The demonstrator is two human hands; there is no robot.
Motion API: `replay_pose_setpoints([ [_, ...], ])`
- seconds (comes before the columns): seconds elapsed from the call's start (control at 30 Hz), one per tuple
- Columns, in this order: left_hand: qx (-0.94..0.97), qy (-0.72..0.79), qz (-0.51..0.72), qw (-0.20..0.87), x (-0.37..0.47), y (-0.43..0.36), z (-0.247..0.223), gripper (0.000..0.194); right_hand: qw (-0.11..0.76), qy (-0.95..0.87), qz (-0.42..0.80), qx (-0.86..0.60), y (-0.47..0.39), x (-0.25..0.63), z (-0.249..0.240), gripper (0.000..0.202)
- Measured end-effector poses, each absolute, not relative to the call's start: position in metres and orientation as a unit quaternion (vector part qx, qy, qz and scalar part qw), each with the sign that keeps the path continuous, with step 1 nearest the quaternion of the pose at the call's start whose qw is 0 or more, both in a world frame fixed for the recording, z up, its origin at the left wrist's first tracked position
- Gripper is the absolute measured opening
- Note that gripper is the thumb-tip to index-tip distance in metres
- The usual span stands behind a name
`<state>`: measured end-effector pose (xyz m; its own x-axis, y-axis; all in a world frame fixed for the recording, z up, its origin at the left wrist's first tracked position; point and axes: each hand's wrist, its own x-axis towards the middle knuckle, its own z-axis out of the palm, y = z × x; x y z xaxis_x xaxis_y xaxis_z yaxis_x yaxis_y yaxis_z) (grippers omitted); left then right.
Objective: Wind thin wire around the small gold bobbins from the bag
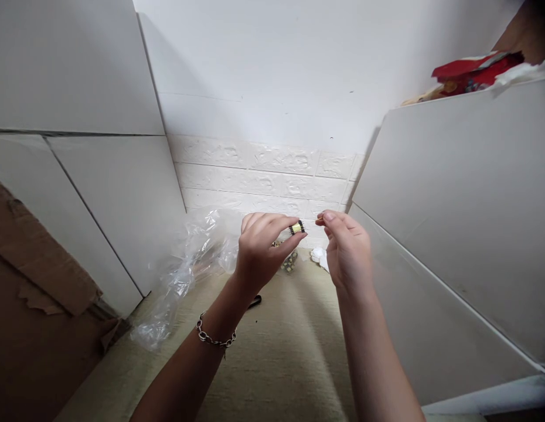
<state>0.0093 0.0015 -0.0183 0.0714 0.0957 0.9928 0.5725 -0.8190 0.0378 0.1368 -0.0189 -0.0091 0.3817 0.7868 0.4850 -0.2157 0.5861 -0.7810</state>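
Between thumb and fingertips my left hand (266,243) pinches a small transformer coil (296,228), wrapped in yellow tape with black ends and thin metal pins. My right hand (348,243) is closed to its right, a short gap away. Its thumb and forefinger pinch a tiny orange-brown piece (320,220), too small to name. Below and behind my left hand lies a heap of similar yellow-and-black coils (290,262), partly hidden by the hand.
Clear plastic bags (188,266) lie at the left by the wall. A dark, rounded object (255,302) shows beside my left wrist. Crumpled white material (319,257) sits behind my right hand. White panels (452,223) and torn cardboard (39,252) flank the space; a red packet (477,73) rests up right.
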Motion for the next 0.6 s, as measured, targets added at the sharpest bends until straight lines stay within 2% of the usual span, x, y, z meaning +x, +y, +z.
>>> replay_pose_setpoints([
  [0.23,-0.689,-0.235,-0.672,0.137,0.0076,0.0016,-0.0181,0.017,0.727,-0.492,0.349,-0.329,-0.0208,0.1387,-0.009,0.03],
  [0.4,-0.678,-0.237,-0.684,0.126,0.0057,0.0024,-0.0181,0.019,0.635,-0.579,0.386,-0.336,-0.0235,0.1407,-0.0094,0.012],
  [0.6,-0.674,-0.243,-0.687,0.122,0.0049,0.0027,-0.0173,0.019,0.619,-0.599,0.395,-0.319,-0.0265,0.1386,-0.0085,0.013],
])
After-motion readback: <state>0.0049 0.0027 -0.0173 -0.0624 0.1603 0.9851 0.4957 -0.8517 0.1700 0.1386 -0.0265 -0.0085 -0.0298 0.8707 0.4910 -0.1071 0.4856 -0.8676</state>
